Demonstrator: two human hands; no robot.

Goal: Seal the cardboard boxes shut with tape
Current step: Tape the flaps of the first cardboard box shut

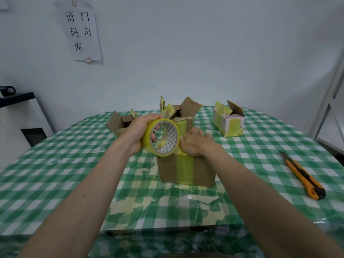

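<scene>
Four cardboard boxes [186, 164], one tape roll [161, 137]

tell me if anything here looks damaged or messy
Yes. Yellowish tape scraps are stuck to the checked tablecloth near the front edge, and the open boxes behind have torn flaps with old tape remnants.

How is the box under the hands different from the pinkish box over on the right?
The brown box under the right hand has its top flaps down; the pink box has flaps standing open. The brown box sits near the person; the pink box sits farther back, near the wall. The brown box looks bigger, though it is also closer. Both have yellowish tape running down their sides and stand on the checked tablecloth.
</scene>
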